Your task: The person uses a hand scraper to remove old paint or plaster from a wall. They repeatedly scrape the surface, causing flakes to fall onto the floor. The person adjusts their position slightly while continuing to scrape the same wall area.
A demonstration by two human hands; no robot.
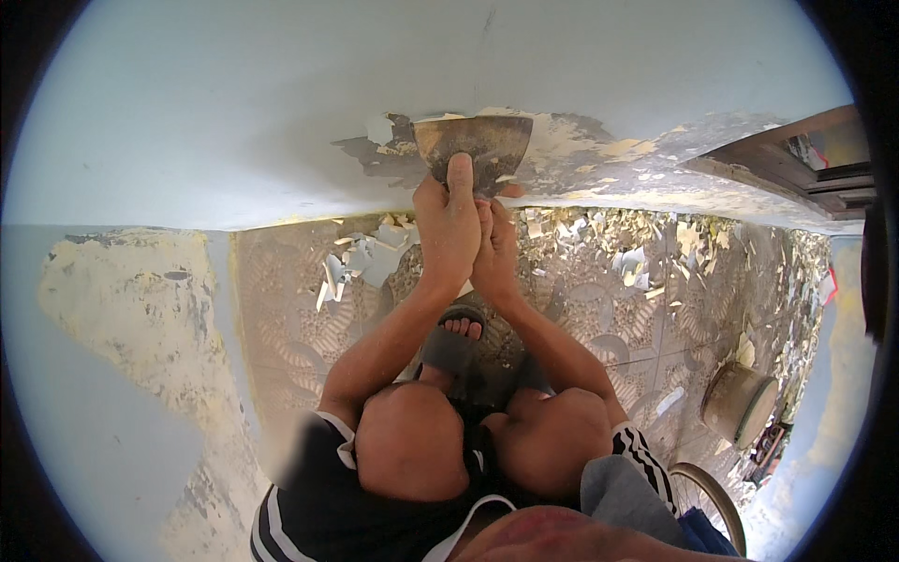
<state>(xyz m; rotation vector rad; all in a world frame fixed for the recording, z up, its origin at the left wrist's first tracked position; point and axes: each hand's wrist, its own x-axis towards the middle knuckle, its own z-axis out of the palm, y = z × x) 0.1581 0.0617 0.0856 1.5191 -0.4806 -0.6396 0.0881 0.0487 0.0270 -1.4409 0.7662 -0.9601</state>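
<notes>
A wide metal scraper blade lies with its broad edge against the painted wall, at the upper rim of a patch of peeled paint. My left hand grips it, with the thumb stretched up along the blade. Close beside it, my right hand is closed around the lower part of the tool, and the two hands touch. The handle is mostly hidden by my fingers. A loose paint flake shows on the wall left of the blade.
Paint chips litter the patterned floor tiles along the wall's foot. A dark wooden frame juts in at the right. A round container and a wheel stand at the lower right. Another scraped wall is at the left.
</notes>
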